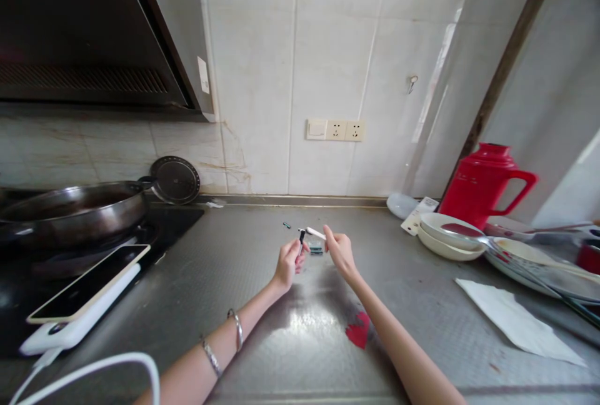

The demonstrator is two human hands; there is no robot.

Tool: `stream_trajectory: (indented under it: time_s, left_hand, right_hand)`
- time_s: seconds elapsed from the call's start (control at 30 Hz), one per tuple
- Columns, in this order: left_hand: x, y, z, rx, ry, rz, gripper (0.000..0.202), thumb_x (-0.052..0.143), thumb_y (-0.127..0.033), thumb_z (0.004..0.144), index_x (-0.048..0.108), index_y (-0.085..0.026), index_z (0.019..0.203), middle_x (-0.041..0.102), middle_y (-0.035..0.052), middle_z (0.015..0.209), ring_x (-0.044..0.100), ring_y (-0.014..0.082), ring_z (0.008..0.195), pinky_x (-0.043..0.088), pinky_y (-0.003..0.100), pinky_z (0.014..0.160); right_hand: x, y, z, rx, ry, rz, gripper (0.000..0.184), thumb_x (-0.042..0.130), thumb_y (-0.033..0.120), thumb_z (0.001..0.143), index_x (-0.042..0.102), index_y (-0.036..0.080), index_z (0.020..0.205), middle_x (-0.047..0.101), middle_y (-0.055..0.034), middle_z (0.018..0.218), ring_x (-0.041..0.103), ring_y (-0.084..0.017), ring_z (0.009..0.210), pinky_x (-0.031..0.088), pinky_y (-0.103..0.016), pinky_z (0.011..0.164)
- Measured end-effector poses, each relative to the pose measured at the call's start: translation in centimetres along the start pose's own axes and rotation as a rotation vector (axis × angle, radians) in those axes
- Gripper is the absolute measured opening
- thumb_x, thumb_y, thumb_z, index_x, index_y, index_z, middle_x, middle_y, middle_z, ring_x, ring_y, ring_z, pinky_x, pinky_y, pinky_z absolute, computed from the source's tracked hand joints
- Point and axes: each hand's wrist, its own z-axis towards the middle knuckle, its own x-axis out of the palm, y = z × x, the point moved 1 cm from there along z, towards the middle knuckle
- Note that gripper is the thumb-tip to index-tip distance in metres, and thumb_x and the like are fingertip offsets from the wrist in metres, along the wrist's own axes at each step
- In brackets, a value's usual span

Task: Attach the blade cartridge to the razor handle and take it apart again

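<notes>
My left hand (289,264) is closed round a slim black piece (302,237) held upright, with a pale bit at its top. My right hand (340,254) pinches a slim white stick (315,233) that points left. The stick's tip meets or nearly meets the top of the black piece; I cannot tell if they touch. Both are too small to name surely. Between and just behind my hands, a small clear and dark teal item (316,248) lies on the metal counter (262,355). A tiny dark green piece (287,225) lies farther back, to the left.
On the left, a phone (91,283) rests on a white power bank (89,311) with a cable, near a pan (79,211) on the stove. On the right are a red thermos jug (475,186), stacked bowls (445,249) and a white napkin (515,320). A red heart (359,330) marks the counter.
</notes>
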Motion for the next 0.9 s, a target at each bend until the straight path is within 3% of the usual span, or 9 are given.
stream_trajectory:
  time_s: [0.13, 0.33, 0.5, 0.73, 0.9]
  left_hand:
    - [0.6, -0.2, -0.1, -0.048, 0.107, -0.165, 0.037, 0.053, -0.050, 0.077, 0.052, -0.014, 0.070, 0.025, -0.0094, 0.044, 0.014, 0.0023, 0.034, 0.010, 0.015, 0.033]
    - [1.4, -0.3, -0.7, -0.304, 0.274, -0.348, 0.032, 0.046, -0.043, 0.082, 0.049, -0.015, 0.068, 0.019, -0.0096, 0.042, 0.006, 0.0036, 0.034, 0.010, 0.013, 0.030]
    - [1.5, -0.9, -0.9, -0.435, 0.423, -0.497, 0.030, 0.044, -0.039, 0.084, 0.045, -0.016, 0.064, 0.014, -0.0094, 0.044, 0.001, 0.0037, 0.036, 0.008, 0.012, 0.029]
    - [1.3, -0.9, -0.8, -0.447, 0.432, -0.525, 0.030, 0.043, -0.038, 0.085, 0.045, -0.016, 0.065, 0.014, -0.0094, 0.045, -0.001, 0.0035, 0.036, 0.006, 0.012, 0.030]
    - [1.5, -1.1, -0.7, -0.400, 0.353, -0.475, 0.028, 0.042, -0.038, 0.085, 0.050, -0.015, 0.071, 0.014, -0.0094, 0.045, 0.004, 0.0043, 0.036, 0.007, 0.014, 0.031]
  right_hand:
    - [-0.2, -0.6, -0.2, -0.008, -0.018, -0.016, 0.062, 0.033, 0.063, 0.078, 0.040, 0.020, 0.034, 0.036, 0.0012, 0.033, 0.036, -0.012, 0.037, 0.026, -0.024, 0.046]
    - [0.4, 0.6, -0.8, -0.056, -0.019, 0.062, 0.058, 0.034, 0.058, 0.081, 0.040, 0.019, 0.038, 0.034, 0.0025, 0.036, 0.034, -0.010, 0.039, 0.025, -0.024, 0.046]
    - [0.0, -0.8, -0.3, -0.086, -0.062, -0.027, 0.058, 0.032, 0.055, 0.082, 0.039, 0.019, 0.037, 0.034, 0.0019, 0.037, 0.033, -0.010, 0.039, 0.025, -0.024, 0.045]
    - [-0.5, -0.3, -0.4, -0.089, -0.134, 0.015, 0.054, 0.033, 0.054, 0.083, 0.038, 0.019, 0.041, 0.033, 0.0028, 0.040, 0.031, -0.010, 0.041, 0.024, -0.024, 0.046]
    - [-0.7, -1.0, 0.2, -0.101, -0.117, -0.094, 0.051, 0.035, 0.049, 0.081, 0.035, 0.019, 0.040, 0.030, 0.0029, 0.041, 0.031, -0.009, 0.042, 0.023, -0.023, 0.046]
